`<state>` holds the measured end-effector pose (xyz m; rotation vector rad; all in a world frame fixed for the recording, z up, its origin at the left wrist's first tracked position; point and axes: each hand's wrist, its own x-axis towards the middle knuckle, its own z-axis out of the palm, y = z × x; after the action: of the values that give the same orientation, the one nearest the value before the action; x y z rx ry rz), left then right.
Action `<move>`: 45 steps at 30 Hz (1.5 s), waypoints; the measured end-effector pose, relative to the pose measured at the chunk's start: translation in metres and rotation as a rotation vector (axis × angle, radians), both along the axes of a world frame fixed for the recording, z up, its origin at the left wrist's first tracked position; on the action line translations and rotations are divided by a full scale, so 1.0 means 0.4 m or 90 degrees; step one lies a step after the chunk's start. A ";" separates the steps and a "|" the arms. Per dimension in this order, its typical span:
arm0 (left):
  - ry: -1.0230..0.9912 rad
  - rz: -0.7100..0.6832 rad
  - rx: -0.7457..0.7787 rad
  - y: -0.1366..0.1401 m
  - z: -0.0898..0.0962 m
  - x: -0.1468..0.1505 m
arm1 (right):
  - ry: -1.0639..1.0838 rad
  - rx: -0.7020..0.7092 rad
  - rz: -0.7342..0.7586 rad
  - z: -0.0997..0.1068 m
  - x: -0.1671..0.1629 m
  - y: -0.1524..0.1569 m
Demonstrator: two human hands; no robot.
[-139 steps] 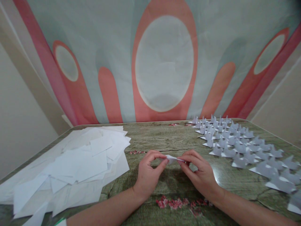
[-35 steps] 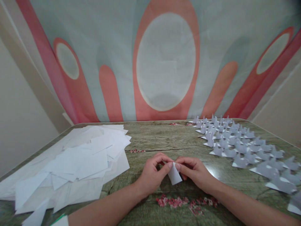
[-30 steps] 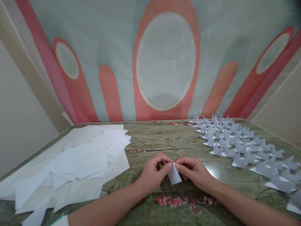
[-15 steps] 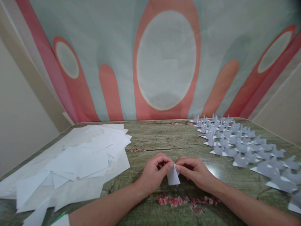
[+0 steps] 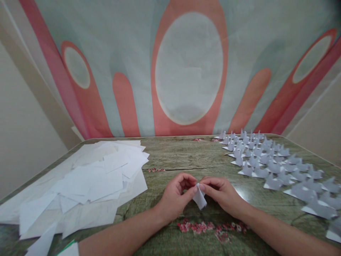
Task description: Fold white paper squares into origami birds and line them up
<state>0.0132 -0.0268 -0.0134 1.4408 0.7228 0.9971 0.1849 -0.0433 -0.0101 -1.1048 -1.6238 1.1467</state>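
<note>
A small piece of folded white paper (image 5: pixel 200 199) is pinched between my two hands, just above the front middle of the table. My left hand (image 5: pixel 178 193) grips its upper left edge between thumb and fingertips. On the other side, my right hand (image 5: pixel 221 193) is closed on the paper's top, thumb and forefinger pressed together. The fingertips cover the upper end of the paper; its lower part hangs down, slanting to the right.
Loose white paper sheets (image 5: pixel 102 181) lie in an overlapping heap on the left. Several folded white paper figures (image 5: pixel 274 166) stand in rows along the right side of the wood-patterned table (image 5: pixel 183 156). A patterned backdrop (image 5: pixel 189 71) hangs behind the table.
The folded paper has turned in my fingers: its lower end has swung to the right and it now shows a different side. Both hands stay nearly in place.
</note>
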 end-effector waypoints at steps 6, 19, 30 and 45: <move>-0.038 -0.002 -0.028 0.003 -0.007 0.001 | 0.019 -0.020 0.025 -0.001 0.004 0.004; 0.015 0.013 -0.008 -0.003 -0.010 0.000 | 0.042 -0.007 0.059 -0.013 0.013 0.010; 0.061 -0.046 -0.051 0.004 -0.018 0.006 | 0.039 -0.010 0.005 0.005 0.011 0.006; 0.099 0.011 -0.035 -0.004 0.002 0.002 | 0.080 -0.103 0.015 -0.007 0.003 0.011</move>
<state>0.0142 -0.0282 -0.0127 1.4781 0.8711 0.8785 0.1862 -0.0387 -0.0130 -1.0954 -1.4712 1.3551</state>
